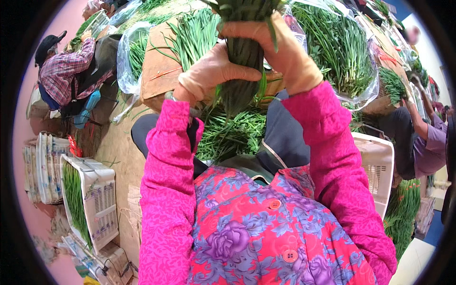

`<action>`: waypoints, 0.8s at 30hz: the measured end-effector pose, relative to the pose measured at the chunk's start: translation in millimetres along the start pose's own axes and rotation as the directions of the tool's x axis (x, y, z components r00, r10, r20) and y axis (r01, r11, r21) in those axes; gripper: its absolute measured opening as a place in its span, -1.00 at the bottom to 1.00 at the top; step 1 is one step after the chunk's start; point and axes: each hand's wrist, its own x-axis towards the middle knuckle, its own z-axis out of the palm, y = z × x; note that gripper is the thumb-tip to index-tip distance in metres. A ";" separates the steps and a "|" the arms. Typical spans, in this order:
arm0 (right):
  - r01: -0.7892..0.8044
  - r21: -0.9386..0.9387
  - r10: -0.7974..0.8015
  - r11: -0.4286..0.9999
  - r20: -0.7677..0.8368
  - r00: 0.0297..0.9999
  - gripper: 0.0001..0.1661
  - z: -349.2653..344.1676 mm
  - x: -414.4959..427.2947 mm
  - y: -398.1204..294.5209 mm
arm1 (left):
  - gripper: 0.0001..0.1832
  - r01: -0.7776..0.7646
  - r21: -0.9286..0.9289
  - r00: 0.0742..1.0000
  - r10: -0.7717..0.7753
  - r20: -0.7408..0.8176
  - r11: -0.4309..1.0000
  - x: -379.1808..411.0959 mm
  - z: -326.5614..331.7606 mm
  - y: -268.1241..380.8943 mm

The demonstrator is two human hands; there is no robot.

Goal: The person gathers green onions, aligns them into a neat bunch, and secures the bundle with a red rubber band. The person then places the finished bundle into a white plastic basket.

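Both my hands, in pale gloves, grip a thick bunch of long green leaves, apparently chives (245, 51), held up in front of me. My left hand (213, 69) wraps the lower part, its thumb across the front. Higher up, my right hand (285, 53) clasps the bunch from the other side. The bunch's top runs out of view and its lower end is blurred. Beneath it, a heap of loose green leaves (231, 133) lies between my knees. Behind my left hand, more chives (199, 34) rest on a brown board (156, 53) with a red tie (165, 72).
An open clear plastic bag (372, 76) of greens stands at the right, another (123, 67) at the left. White plastic crates (103, 199) (374, 160) flank me. A person in a plaid shirt (66, 74) sits at left; another person's arm (418, 117) shows at right.
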 end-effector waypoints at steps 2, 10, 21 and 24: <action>0.064 -0.015 -0.064 0.998 0.005 0.998 -0.71 15.8 -16.8 2.1 | -0.67 -0.164 0.027 0.986 0.163 0.029 0.986 -9.9 2.5 -1.5; -0.333 0.334 0.334 0.882 0.057 0.941 -0.48 69.1 -68.0 3.6 | -0.64 -0.082 -0.234 0.994 0.064 -0.087 0.969 -50.0 34.9 -63.6; -0.353 0.515 0.451 0.781 -0.074 0.890 -0.61 32.5 -60.2 -18.7 | -0.19 0.132 0.081 0.984 -0.141 0.105 0.988 -47.6 23.2 -20.3; -0.339 0.563 0.434 0.754 -0.038 0.900 -0.59 4.9 -48.3 -69.7 | -0.24 0.008 -0.407 0.996 -0.042 -0.076 0.913 -74.2 3.3 -31.6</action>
